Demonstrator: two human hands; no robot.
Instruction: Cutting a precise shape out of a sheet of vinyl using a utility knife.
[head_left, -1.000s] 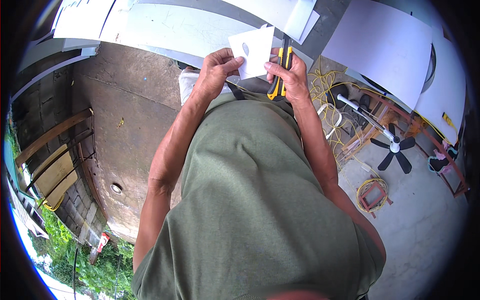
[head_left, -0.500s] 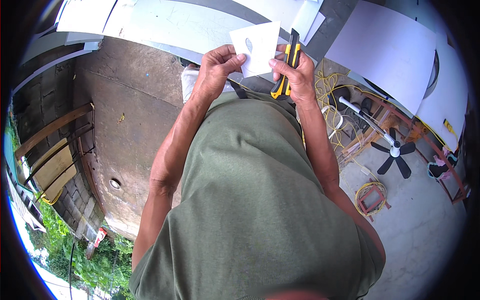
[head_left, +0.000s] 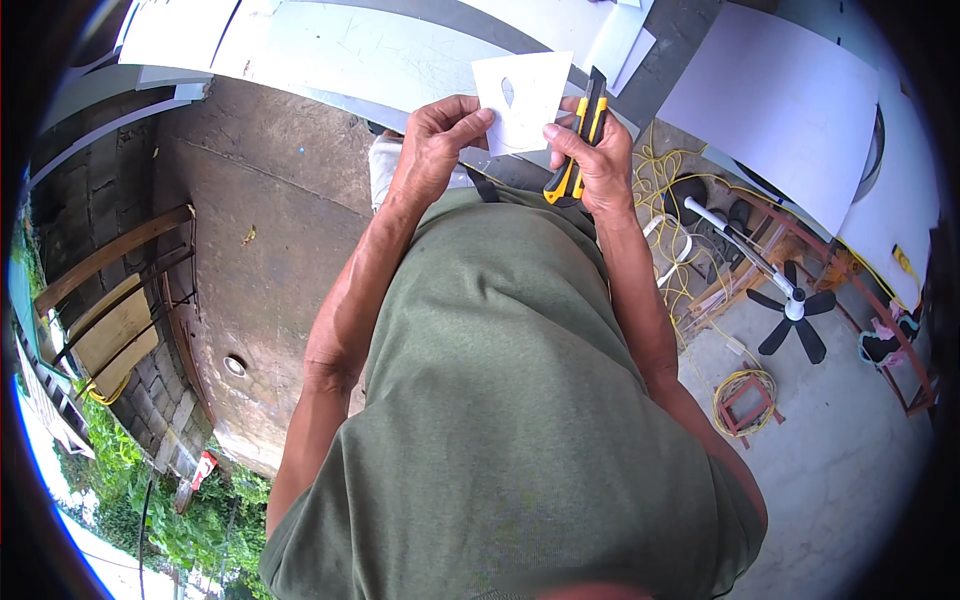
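A white sheet (head_left: pixel 350 55) stretches beyond the left hand (head_left: pixel 438 145) and right hand (head_left: pixel 606 165), which clamp a card (head_left: pixel 540 95) between them by opposite edges. The right hand also clasps a cutter (head_left: pixel 563 183), its blade (head_left: pixel 598 78) best kept off the card. A light pinch should spare the grey oval (head_left: pixel 507 92) (hole or mark, unclear) any bending.
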